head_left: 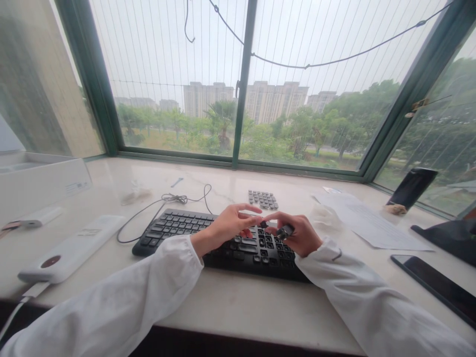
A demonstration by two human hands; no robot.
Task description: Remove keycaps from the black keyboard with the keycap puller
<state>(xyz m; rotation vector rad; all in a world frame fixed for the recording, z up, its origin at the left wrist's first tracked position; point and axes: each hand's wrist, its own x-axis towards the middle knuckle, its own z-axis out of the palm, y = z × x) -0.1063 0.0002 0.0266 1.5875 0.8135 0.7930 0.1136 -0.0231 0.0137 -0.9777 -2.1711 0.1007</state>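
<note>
A black keyboard (219, 261) lies before me, with several of its keycaps off at the right end and the bare sockets showing. My left hand (238, 223) is over its middle, fingertips pinching a small dark keycap (264, 224). Facing it from the right, my right hand (300, 234) has its index fingertip at the same keycap. Its other fingers are curled round a small dark tool (285, 231) with a shiny end, whose exact kind I cannot make out. Behind the keyboard, loose keycaps (263, 199) are laid out in rows.
The keyboard's cable (174, 199) is coiled behind it. On the left are a white power bank (70, 250) and a white box (40, 181). To the right lie paper sheets (372, 220), a phone (435, 282) and an upright dark object (412, 188). A window stands behind.
</note>
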